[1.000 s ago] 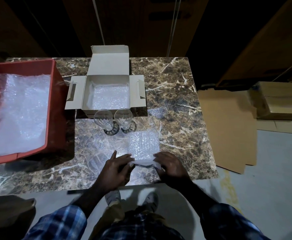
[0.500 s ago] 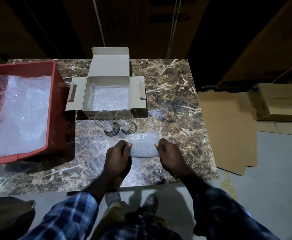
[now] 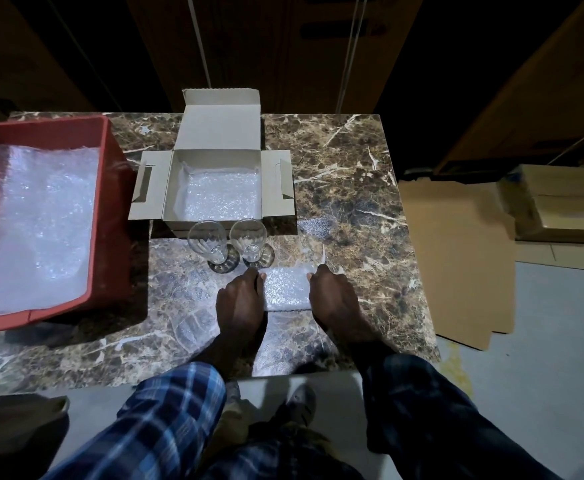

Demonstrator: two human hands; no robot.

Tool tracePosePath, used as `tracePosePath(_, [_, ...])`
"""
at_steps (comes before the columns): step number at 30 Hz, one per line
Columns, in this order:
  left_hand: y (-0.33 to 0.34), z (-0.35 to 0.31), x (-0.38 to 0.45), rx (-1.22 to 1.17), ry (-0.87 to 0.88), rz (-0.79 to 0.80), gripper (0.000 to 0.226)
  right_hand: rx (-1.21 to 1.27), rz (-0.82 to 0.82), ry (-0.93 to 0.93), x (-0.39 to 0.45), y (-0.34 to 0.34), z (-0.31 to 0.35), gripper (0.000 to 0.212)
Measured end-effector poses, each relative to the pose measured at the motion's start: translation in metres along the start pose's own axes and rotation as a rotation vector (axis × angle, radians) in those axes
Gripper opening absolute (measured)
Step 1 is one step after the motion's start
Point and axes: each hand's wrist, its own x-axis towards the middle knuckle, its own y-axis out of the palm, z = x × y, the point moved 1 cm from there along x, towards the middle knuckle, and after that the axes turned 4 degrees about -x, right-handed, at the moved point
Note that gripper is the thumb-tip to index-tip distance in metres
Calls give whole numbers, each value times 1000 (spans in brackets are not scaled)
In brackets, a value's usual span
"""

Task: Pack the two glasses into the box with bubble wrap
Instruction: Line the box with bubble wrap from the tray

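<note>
1. An open cardboard box [image 3: 214, 157] near the table's [image 3: 353, 188] far edge holds a bubble wrap lining [image 3: 221, 195].
2. A red bin [image 3: 110, 220] at the left edge holds more wrap.
3. 2 glasses [image 3: 207, 237] stand upright against the box's near side.
4. The left hand [image 3: 240, 303] and right hand [image 3: 334, 303] grip the ends of a folded bubble wrap piece [image 3: 285, 289] just before the glasses.

Light falls from above onto my marble table [image 3: 335, 188], bright at the centre, while the room behind stays nearly black. Glare whitens the bubble wrap in the red bin [image 3: 110, 209]. My sleeves [image 3: 166, 410] blur softly, and straight edges bow outward near the borders.
</note>
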Motion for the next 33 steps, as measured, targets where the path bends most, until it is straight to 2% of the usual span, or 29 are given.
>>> tracePosePath(4, [8,1,2,59,-38,3,19,-56,-35,41,0,1,4,33])
tracePosePath(8, [15,3,-1,79,24,-67,14,-129,-149,-55,-5,12,3,33])
tracePosePath(11, [19,11,-3,99,133,-119,12,-227,-308,-169,-8,18,1,25])
tracePosePath(13, [17,13,-7,159,221,-116,18,-313,-355,-297,-8,15,-1,26])
tracePosePath(16, [17,21,-15,257,434,-30,37,-371,-340,-477,-7,20,-11,34])
tracePosePath(19, [24,34,-25,286,601,61,54,-339,-254,-473,-10,32,-19,44])
tracePosePath(23, [24,34,-32,262,554,134,54,-315,-156,-413,-18,37,-16,60])
tracePosePath(28, [23,36,-32,301,517,170,56,-305,-177,-363,-20,38,-16,59])
tracePosePath(33, [24,37,-35,301,480,198,55,-274,-213,-525,-29,40,-2,56])
